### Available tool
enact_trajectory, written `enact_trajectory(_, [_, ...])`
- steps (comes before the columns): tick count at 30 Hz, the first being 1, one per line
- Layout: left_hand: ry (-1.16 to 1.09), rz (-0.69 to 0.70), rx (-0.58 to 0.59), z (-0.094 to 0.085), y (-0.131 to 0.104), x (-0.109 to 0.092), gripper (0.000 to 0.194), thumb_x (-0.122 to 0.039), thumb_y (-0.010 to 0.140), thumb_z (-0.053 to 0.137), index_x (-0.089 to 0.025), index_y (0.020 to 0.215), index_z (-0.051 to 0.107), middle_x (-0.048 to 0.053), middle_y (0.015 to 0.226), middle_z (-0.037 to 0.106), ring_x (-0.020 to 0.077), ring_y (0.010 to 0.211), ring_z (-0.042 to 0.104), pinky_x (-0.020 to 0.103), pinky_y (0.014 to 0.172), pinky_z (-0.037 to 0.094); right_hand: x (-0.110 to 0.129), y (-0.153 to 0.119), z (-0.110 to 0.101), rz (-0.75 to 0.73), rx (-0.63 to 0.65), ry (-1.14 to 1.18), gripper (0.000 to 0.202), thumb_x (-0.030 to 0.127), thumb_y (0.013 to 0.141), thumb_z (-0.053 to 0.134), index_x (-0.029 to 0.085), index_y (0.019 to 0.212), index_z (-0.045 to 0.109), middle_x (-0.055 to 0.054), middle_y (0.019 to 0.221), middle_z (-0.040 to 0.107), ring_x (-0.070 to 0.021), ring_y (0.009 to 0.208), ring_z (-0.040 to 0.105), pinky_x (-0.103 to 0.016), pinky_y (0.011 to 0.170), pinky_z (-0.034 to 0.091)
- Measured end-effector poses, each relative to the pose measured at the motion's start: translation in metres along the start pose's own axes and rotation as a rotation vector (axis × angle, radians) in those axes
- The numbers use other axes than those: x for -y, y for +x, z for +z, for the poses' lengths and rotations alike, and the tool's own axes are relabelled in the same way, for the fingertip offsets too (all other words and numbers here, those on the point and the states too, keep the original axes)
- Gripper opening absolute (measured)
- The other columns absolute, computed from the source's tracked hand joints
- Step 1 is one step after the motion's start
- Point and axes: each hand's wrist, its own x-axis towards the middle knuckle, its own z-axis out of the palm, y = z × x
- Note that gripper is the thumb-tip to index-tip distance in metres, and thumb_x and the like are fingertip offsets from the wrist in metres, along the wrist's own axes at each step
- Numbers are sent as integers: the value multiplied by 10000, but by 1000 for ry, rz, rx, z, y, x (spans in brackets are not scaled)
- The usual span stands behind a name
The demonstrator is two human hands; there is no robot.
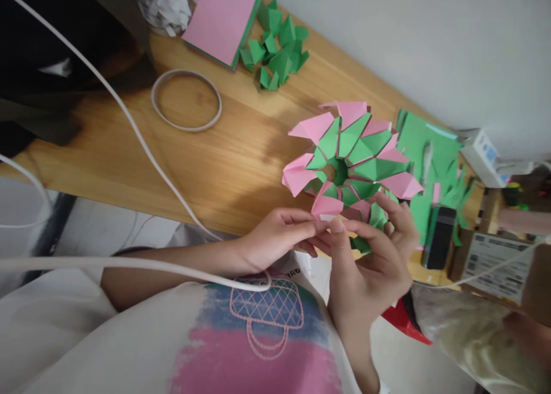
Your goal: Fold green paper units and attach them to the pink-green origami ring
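Observation:
A ring-shaped paper flower [357,141], green inside with pink outer petals, sits on the wooden table [241,136] just beyond my hands. My left hand [286,236] has its thumb and fingers pressed together beside a small white strip [328,217] near a pink petal. My right hand [372,256] meets it there, thumb and index finger pinched at the strip's lower edge, its other fingers curled near the flower's edge. What either pinch holds is too small to make out. Green paper shows behind my right fingers.
Folded green pieces [279,50] lie beside a stack of pink paper [224,21]. A tape-like ring [187,100], green scraps [443,159], a black phone-like object [439,237] and a labelled box [495,268] are around. A white cable [129,119] crosses the view.

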Motion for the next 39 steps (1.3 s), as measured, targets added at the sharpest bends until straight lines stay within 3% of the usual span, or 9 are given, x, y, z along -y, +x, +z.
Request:
enact_trajectory(10, [-14,16,43,-1,0,-2,242,-392,719,825,-167,788,769,7,727,734,109,668,671,225,647,524,-1,0,3,-35,-9,-15,66,220,773,758,206,759,696,-103,1252,626,-361,1286,507,-624,1027,381])
enact_trajectory(15, [-16,16,58,-1,-1,-2,188,-363,757,803,-183,805,776,-9,736,737,81,661,667,189,633,515,-1,2,3,-50,6,-26,60,208,779,751,212,770,691,-91,1249,626,-337,1300,501,-631,1066,355])
enact_trajectory(27, [21,6,25,-2,-1,-2,141,-311,796,761,-174,830,773,11,754,739,121,693,678,248,689,526,-1,6,2,-142,4,-122,86,202,769,769,226,782,687,-82,1208,649,-331,1287,520,-626,1080,354])
enact_trajectory(36, [113,29,-66,0,-2,-2,301,-442,794,747,-147,853,759,34,779,731,147,718,675,284,721,545,0,7,-2,-250,-21,-271,110,216,733,806,205,741,697,-134,1169,674,-402,1270,521,-625,1047,379])
enact_trajectory(39, [148,50,-45,-1,-2,-2,300,-442,801,743,-154,884,759,33,804,743,142,725,684,275,725,539,2,8,-5,-258,-62,-357,143,231,697,833,194,712,696,-150,1171,676,-444,1273,503,-623,1026,398])
